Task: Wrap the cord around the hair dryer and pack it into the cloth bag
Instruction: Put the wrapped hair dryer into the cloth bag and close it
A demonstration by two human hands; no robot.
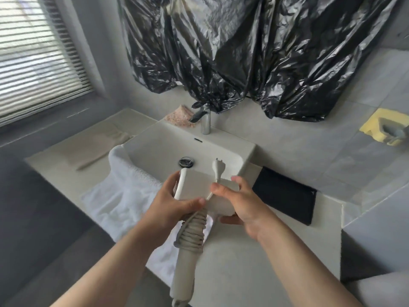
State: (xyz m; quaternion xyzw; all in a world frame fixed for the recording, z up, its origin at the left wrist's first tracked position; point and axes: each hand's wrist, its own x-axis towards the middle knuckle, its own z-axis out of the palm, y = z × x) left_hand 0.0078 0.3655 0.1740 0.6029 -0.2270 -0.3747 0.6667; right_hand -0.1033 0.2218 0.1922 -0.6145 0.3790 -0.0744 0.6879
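I hold a white hair dryer (194, 187) over the front edge of the sink, its handle (184, 269) pointing down toward me. Several turns of the grey-white cord (191, 233) are wound around the upper handle. My left hand (174, 202) grips the dryer's body from the left. My right hand (239, 202) supports the body from the right and pinches the cord's free end, with the plug (217, 168) sticking up above the fingers. A beige cloth bag (97, 147) lies flat on the counter at the left.
The white sink (247, 151) has a chrome tap (205, 122) at its back. A white towel (117, 196) drapes over its left rim. A black cloth (285, 193) lies at the right. Black plastic sheeting (243, 52) hangs on the wall. A yellow holder (376, 125) is mounted at far right.
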